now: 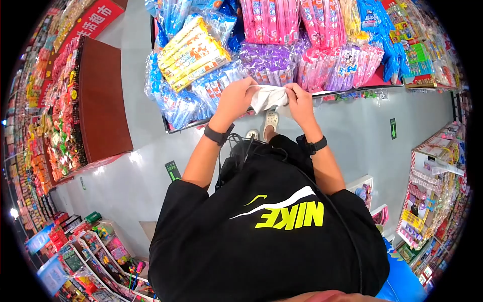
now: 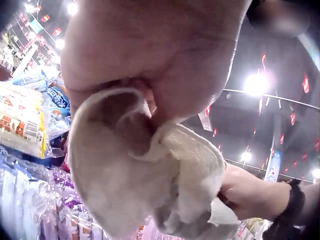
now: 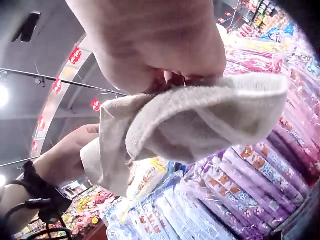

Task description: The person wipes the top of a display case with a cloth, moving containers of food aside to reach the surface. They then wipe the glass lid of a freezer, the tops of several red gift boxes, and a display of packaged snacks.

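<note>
A crumpled white cloth (image 1: 270, 97) is stretched between both hands at the front edge of a display of packs. My left hand (image 1: 236, 98) pinches its left end, and my right hand (image 1: 302, 103) grips the other end. Seen from the left wrist, the cloth (image 2: 125, 165) hangs in loose folds below the palm, its edge curling over. In the right wrist view, the cloth (image 3: 200, 120) droops from the fingers with a thick folded border. Nearest beyond the hands are purple packs (image 1: 266, 63) of long tubes in clear plastic.
The display also bears a yellow pack (image 1: 191, 53), blue packs (image 1: 176, 105) and pink packs (image 1: 271, 20). A brown-sided stand (image 1: 103, 100) with goods is at left. Grey floor (image 1: 372, 131) runs around the display, and a shelf unit (image 1: 427, 186) stands at right.
</note>
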A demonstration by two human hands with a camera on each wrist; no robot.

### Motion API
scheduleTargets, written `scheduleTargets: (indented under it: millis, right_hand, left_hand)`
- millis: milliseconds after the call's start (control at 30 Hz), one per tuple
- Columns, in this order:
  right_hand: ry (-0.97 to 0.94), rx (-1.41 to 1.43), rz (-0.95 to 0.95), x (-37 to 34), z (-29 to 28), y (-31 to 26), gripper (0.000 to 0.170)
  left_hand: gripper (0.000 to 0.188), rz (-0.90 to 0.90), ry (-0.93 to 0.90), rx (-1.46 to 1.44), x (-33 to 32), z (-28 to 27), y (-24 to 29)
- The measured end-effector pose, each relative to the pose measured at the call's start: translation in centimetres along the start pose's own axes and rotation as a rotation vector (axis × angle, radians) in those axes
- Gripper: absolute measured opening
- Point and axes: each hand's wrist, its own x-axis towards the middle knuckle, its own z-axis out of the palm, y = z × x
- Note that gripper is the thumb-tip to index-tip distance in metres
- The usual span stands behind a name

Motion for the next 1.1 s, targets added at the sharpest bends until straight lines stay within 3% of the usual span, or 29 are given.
scheduleTargets:
  millis: [100, 200, 400, 500, 533, 567, 600, 667, 733, 800, 833, 1000, 1067, 1100]
  right_hand:
    - [-0.015, 0.045, 0.036, -1.3, 0.4, 1.0, 0.013]
    - [-0.095, 0.034, 0.042, -1.6, 0.3, 1.6, 0.013]
    - [-0.212, 0.047, 0.09, -0.5, -0.4, 1.0, 0.014]
    - [-0.214, 0.077, 0.006, 0.8, -0.1, 2.8, 0.017]
    - [-0.159, 0.128, -0.125, 1.6, 0.2, 3.4, 0.018]
    - [-0.103, 0.181, -0.26, 2.5, 0.3, 4.0, 0.019]
    - [-0.117, 0.193, -0.269, 3.4, 0.0, 4.3, 0.019]
    - [-0.258, 0.148, -0.021, 5.1, -0.7, 4.8, 0.02]
    - [-0.302, 0.147, 0.032, 7.3, -1.3, 4.7, 0.021]
    - [-0.232, 0.173, 0.008, 9.3, -1.4, 5.7, 0.021]
    - [-0.193, 0.131, -0.042, 10.5, -1.3, 6.4, 0.021]
    - [-0.099, 0.167, -0.043, 14.7, -1.8, 6.2, 0.015]
    - [-0.077, 0.036, -0.322, 15.8, -1.2, 6.3, 0.014]
    - [-0.158, -0.052, -0.352, 15.9, -0.2, 7.8, 0.016]
  left_hand:
    - [0.022, 0.078, 0.038, -0.02, -1.3, 0.7, -0.4]
    - [0.031, -0.094, -0.06, 0.092, -1.9, 1.5, -0.4]
    - [0.047, -0.052, -0.142, 0.296, -2.0, 1.6, 0.8]
    - [0.048, -0.082, -0.211, 0.341, -1.2, 2.1, 0.8]
    - [0.048, -0.095, -0.205, 0.348, -0.8, 2.6, 0.3]
    - [0.046, -0.103, -0.156, 0.36, -0.4, 3.4, -0.5]
    - [0.045, -0.111, -0.107, 0.373, 0.2, 3.7, -0.6]
    - [0.04, -0.12, -0.019, 0.373, 1.4, 4.3, -0.6]
    - [0.035, -0.109, 0.064, 0.383, 3.2, 4.5, -0.2]
    - [0.032, -0.172, 0.182, 0.427, 4.7, 5.2, 0.4]
    - [0.029, -0.255, 0.157, 0.523, 5.7, 5.5, 0.7]
    - [0.023, -0.315, 0.326, 0.464, 9.2, 6.1, 2.8]
    - [0.019, 0.056, 0.54, 0.667, 10.3, 7.4, 1.0]
    - [0.025, -0.01, 0.44, 0.671, 10.4, 8.5, 0.1]
